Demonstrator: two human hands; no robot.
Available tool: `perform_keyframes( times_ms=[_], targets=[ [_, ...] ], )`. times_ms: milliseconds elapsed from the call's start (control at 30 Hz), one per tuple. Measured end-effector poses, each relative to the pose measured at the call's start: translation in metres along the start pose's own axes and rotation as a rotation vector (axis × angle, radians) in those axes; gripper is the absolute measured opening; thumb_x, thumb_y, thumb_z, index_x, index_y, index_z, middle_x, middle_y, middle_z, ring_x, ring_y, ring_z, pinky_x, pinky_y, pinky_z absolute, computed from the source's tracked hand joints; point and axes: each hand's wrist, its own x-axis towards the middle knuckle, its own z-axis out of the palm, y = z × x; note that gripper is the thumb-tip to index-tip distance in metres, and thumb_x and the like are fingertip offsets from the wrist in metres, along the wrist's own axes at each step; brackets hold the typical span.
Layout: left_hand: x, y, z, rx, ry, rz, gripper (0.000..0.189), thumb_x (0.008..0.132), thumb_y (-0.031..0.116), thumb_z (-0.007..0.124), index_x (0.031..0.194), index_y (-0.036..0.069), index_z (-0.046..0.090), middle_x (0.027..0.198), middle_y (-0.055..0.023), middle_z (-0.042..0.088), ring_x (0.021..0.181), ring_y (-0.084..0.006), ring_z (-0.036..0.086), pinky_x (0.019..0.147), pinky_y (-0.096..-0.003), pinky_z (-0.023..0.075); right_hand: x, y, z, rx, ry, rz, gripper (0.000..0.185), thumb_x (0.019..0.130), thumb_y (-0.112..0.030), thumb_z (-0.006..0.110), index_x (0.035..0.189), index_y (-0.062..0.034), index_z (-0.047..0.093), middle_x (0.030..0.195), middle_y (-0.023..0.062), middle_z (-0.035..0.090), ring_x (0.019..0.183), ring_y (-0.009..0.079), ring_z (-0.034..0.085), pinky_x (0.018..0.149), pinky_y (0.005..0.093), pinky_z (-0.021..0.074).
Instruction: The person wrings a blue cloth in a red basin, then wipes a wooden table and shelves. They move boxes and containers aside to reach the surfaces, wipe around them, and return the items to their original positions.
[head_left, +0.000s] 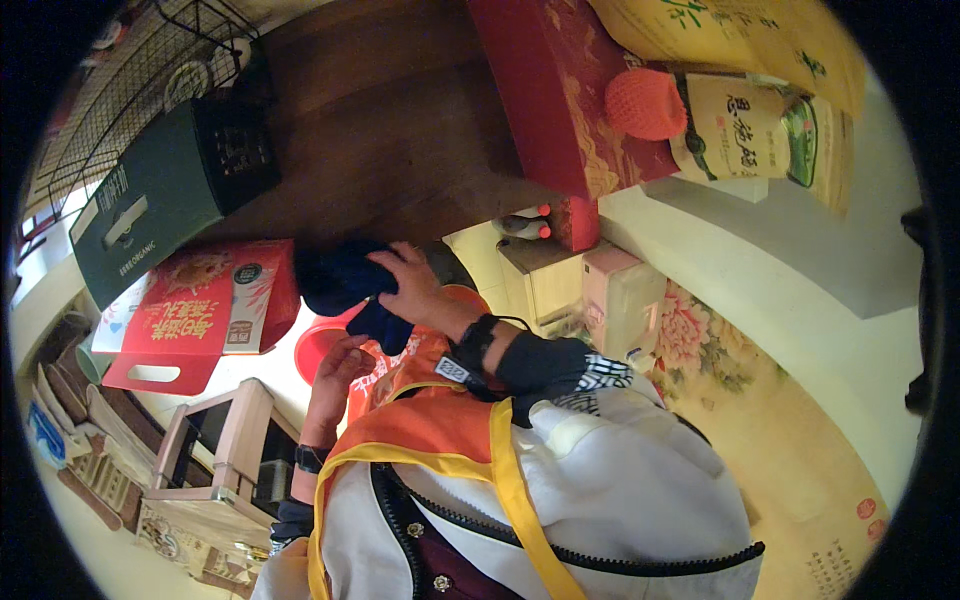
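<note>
A dark blue cloth (337, 281) hangs bunched at the near edge of a dark brown wooden table (397, 112). My right hand (416, 292) grips its upper right part, thumb and fingers pressed into the fabric. Just below the cloth's lower end is my left hand (341, 367), its fingers curled. Whether those fingertips touch the fabric cannot be made out. An orange apron (420, 435) with yellow trim covers my front, and behind the hands a red plastic basin (311, 349) partly shows.
On the left stand a dark green carton (157, 195) and a red-and-white handled carton (187, 315), near a black wire rack (112, 127). At right, a red box (540, 97) carries a thing in red foam netting (645, 105) and a printed pouch (739, 127).
</note>
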Motion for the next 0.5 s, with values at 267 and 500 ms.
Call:
perform_keyframes(
  times_ms=[267,500],
  targets=[
    [0.016,0.013,0.010,0.101,-0.043,-0.061,0.028,0.095,0.011,0.047,0.121,0.001,0.053,0.091,-0.0039,0.061,0.087,-0.0130,0.059,0.083,-0.0285,0.0481,-0.083,0.059,-0.163,0.194,0.498,0.478,0.077,0.064,-0.015,0.072,0.132,-0.0043,0.039,0.116,0.0196,0.058,0.108,0.0314,0.057,0.096,0.0370,0.0434],
    [0.029,0.032,0.029,0.171,-0.113,-0.113,0.027,0.094,0.010,0.048,0.119,0.000,0.053,0.090,-0.0039,0.061,0.085,-0.0131,0.059,0.081,-0.0289,0.0485,-0.073,0.188,-0.279,0.021,0.994,0.513,0.064,0.069,-0.026,0.072,0.126,-0.0042,0.053,0.107,0.0230,0.064,0.101,0.0378,0.061,0.089,0.0431,0.0476]
  ],
)
